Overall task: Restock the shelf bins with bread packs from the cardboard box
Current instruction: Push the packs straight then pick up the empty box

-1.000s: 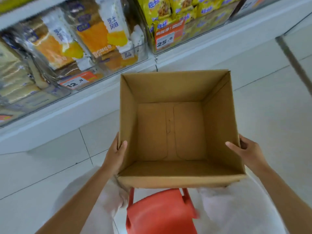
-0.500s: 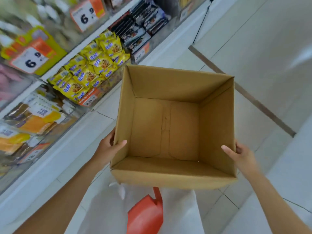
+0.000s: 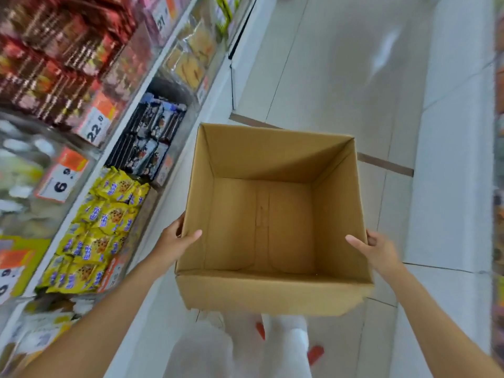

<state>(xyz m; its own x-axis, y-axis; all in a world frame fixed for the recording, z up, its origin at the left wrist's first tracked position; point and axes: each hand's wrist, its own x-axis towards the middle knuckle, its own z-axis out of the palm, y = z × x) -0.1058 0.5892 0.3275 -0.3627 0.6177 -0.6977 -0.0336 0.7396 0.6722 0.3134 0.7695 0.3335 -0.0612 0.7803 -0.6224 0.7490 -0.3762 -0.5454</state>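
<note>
An open brown cardboard box [image 3: 275, 293] is held up in front of me, and its inside is bare cardboard with nothing in it. My left hand [image 3: 174, 242] grips the box's left wall, thumb hooked over the rim inside. My right hand [image 3: 377, 251] grips the right wall the same way. Shelf bins run along the left: yellow snack packs [image 3: 101, 230], dark packs [image 3: 148, 137] and clear-wrapped bread packs [image 3: 195, 54] farther along.
Orange price tags [image 3: 95, 124] hang on the bin fronts. A pale tiled aisle floor [image 3: 341, 64] stretches ahead, crossed by a brown strip [image 3: 384, 165]. A red stool [image 3: 315, 351] shows below the box, between my white-clad legs.
The view has swung to the right along the aisle with the box carried in both hands. The bread bins have slid back to the left and the stool has dropped behind.
</note>
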